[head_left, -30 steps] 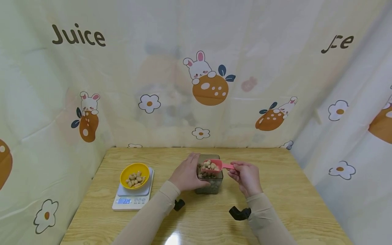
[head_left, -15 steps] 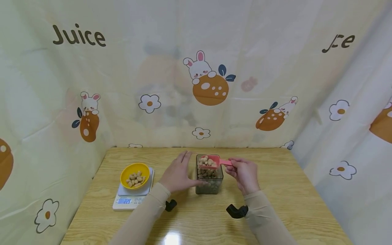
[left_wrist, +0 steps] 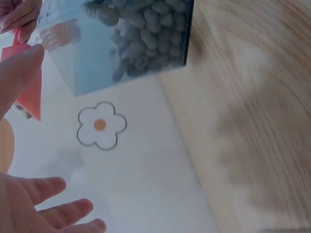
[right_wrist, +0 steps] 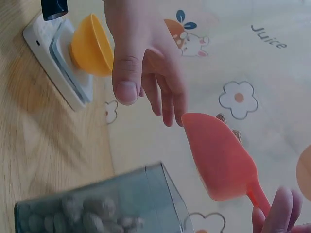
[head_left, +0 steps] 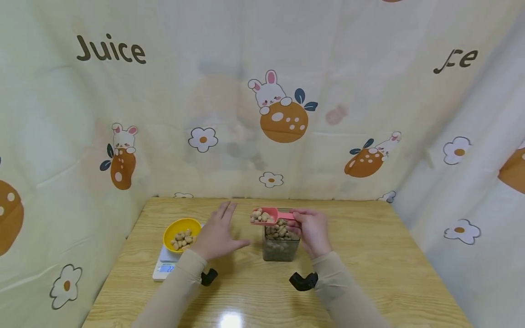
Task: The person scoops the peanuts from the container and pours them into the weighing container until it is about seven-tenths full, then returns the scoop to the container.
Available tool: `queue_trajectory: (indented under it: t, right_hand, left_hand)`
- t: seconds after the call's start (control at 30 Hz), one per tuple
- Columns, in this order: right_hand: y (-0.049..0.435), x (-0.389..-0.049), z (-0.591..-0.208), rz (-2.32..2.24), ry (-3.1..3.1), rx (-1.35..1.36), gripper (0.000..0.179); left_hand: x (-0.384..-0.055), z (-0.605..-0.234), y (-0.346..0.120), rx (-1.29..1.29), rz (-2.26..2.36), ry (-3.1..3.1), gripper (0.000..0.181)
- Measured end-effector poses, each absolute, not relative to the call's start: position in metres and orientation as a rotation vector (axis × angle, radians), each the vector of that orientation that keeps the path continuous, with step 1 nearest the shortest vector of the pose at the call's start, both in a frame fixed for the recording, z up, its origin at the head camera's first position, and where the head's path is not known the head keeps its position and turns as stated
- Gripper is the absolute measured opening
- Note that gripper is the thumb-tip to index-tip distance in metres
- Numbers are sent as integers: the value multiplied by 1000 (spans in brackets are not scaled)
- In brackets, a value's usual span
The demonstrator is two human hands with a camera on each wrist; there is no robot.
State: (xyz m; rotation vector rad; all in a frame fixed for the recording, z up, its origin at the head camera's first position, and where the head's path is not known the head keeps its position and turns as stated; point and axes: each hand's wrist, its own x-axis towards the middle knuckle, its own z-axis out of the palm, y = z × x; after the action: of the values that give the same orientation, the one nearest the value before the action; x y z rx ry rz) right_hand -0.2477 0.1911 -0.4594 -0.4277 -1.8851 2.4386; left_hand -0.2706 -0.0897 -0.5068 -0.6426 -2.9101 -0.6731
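The right hand [head_left: 311,230] pinches the handle of a pink scoop [head_left: 268,216], whose bowl is heaped with peanuts [head_left: 259,217] and hangs in the air just past the 9 o'clock rim of the clear container [head_left: 280,241]. The left hand [head_left: 216,232] is held flat with fingers straight and spread, holding nothing, hovering above the counter [head_left: 369,255] between the container and the yellow bowl [head_left: 181,233] at its 9 o'clock.

By my reading the work is partway: the bowl already carries a small pile of nuts on the scale [head_left: 166,268], whose lit display is too small to read, and a fresh scoopful is lifted but not yet tipped in. The container is about half full.

The scoop is smooth, thin moulded plastic with a rounded trough and a slim handle. The container is square, transparent and hard-walled. The bowl is glossy and shallow. The scale is a flat white slab. The counter is pale wood grain with a glare spot.
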Motion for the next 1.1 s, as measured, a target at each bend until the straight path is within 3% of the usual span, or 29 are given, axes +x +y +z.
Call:
queue_trajectory:
  t: [0.87,1.1]
  right_hand:
    - [104,-258,-462,2548,-1918,-244,22]
    - [80,-264,-471,2554,-1963,-238,21]
  left_hand:
    - [-241,-523,-202,-400,-657,-2857,119]
    - [-237,-530,-217,-298,-704,-2906,124]
